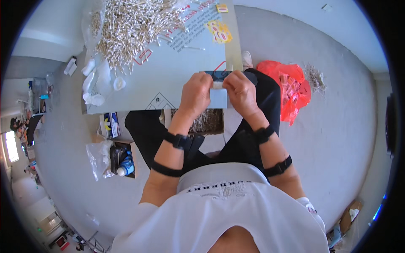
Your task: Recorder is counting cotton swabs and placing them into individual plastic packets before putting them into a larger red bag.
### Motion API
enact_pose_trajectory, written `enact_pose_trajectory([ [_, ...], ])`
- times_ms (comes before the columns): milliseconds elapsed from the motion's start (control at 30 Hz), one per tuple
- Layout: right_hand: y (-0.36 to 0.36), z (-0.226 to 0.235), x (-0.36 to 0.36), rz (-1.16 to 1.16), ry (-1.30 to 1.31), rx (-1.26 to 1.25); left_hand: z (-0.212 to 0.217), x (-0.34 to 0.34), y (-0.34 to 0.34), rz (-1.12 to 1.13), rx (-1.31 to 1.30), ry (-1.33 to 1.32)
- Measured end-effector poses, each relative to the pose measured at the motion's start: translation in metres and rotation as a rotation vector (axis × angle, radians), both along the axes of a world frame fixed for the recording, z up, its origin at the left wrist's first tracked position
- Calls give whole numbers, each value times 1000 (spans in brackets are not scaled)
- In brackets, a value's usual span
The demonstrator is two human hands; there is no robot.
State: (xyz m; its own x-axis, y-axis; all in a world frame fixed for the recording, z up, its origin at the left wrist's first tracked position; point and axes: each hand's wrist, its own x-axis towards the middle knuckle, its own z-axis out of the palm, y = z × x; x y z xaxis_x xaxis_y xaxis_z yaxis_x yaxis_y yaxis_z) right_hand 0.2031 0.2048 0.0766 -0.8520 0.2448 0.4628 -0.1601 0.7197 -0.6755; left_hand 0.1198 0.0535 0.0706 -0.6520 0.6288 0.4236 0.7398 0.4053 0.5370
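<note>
Close together at the table's near edge, my left hand [196,93] and my right hand [241,92] are both closed. Their fingertips pinch the two ends of a small white bundle [217,85]. My fingers cover much of it, so I cannot make out its exact kind. Just beyond it lies a dark flat piece [218,76] on the table. A large heap of cotton swabs [130,29] covers the far left of the table [139,92], with a few loose ones at its edge.
Crumpled white plastic [101,80] and a small white cup-like piece [119,83] lie left. A red bag [291,84] of small packets stands on the floor at right. Below the table sit a box [219,122] of sticks and a carton [131,162] with bottles.
</note>
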Motion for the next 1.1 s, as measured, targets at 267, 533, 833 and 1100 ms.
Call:
enact_pose_trajectory([
  [267,4,-11,1,11,-74,-170,3,7,2,-22,115,-93],
  [533,0,-17,-3,22,-208,-477,-18,-5,6,-10,300,-846],
  [833,8,-17,-10,45,-187,-509,-17,-6,8,-75,278,-204],
  [1100,2,-20,-4,5,-48,-335,-2,3,9,-76,82,192],
])
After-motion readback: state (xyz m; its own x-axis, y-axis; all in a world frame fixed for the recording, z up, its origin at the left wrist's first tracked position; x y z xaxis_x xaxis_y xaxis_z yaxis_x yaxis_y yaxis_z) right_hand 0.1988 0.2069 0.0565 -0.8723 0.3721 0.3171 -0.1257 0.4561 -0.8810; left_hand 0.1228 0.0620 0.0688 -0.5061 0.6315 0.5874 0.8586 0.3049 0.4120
